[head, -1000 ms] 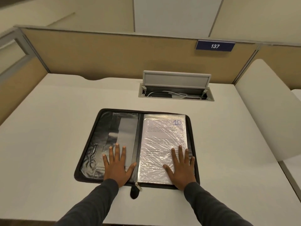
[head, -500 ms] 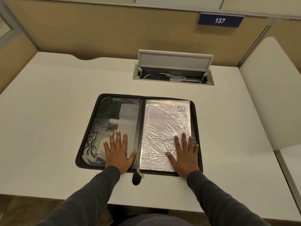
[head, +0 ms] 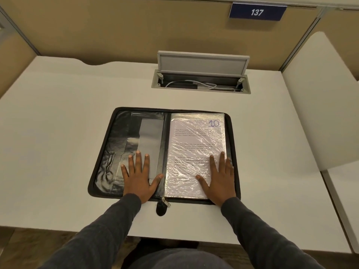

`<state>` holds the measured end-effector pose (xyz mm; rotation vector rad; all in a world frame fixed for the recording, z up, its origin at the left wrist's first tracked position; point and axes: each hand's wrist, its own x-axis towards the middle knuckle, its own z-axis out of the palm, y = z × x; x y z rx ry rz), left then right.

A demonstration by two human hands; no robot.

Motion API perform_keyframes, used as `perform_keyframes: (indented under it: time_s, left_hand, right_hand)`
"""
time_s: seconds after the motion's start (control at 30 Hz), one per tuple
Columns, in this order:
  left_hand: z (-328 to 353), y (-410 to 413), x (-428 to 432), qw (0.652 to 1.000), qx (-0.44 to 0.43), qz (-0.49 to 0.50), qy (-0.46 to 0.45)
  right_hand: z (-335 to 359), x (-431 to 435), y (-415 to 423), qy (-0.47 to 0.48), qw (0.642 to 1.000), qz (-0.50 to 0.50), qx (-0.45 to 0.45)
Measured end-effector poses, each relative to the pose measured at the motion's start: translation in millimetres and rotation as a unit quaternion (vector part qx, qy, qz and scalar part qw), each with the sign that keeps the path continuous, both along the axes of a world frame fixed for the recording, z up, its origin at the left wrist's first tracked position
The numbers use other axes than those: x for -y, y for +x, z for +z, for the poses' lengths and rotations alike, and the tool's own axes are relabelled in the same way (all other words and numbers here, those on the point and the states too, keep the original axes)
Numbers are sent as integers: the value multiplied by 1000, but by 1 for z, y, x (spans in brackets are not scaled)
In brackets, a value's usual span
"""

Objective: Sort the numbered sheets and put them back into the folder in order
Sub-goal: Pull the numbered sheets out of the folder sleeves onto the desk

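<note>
In the head view we are looking down on a black zip folder [head: 116,144] that is lying open and flat on the white desk [head: 58,117], just in front of us. Our left hand [head: 138,176] is resting palm down on the folder's bare inner cover, fingers straight and spread, grasping nothing. Our right hand [head: 220,178] is lying the same way on the lower right corner of the plastic sleeves filling the right half. The top sheet [head: 196,144], marked 10 in blue ink at its upper right corner, is showing through its wrinkled sleeve.

We are judging that both palms are pressing down so the folder is staying open and the slippery sleeves are not sliding before any sheet is drawn out. With 10 on top, the sorting is looking not yet begun, though we cannot tell the order beneath. The zipper pull [head: 162,206] is hanging over the near edge between our wrists. Beyond the folder a cable hatch [head: 201,82] is standing with its lid raised, and a sign reading 137 [head: 257,12] is hanging on the partition.

Against the earlier frames, our hands are keeping the same places on the folder. Only our view is changing: the head is tipping downward, so the sign is sitting higher in the frame and our lap is coming into sight at the bottom.
</note>
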<state>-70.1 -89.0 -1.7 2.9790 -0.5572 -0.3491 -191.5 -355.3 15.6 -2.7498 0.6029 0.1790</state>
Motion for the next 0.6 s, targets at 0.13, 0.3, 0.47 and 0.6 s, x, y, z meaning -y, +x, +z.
perform_keyframes:
  time_s: [0.13, 0.3, 0.47, 0.6]
  left_hand:
    - [4, 2, -1, 1000, -18, -7, 15]
    - [13, 7, 2, 999, -36, -19, 26]
    - [29, 16, 9, 995, -48, -44, 74]
    - [57, 23, 27, 998, -54, -33, 8]
  right_hand:
    - [13, -4, -2, 47, 991, -125, 23]
    - [28, -3, 8, 95, 959, -262, 40]
    - [37, 3, 17, 186, 926, -327, 37]
    - [58, -1, 18, 262, 905, -314, 114]
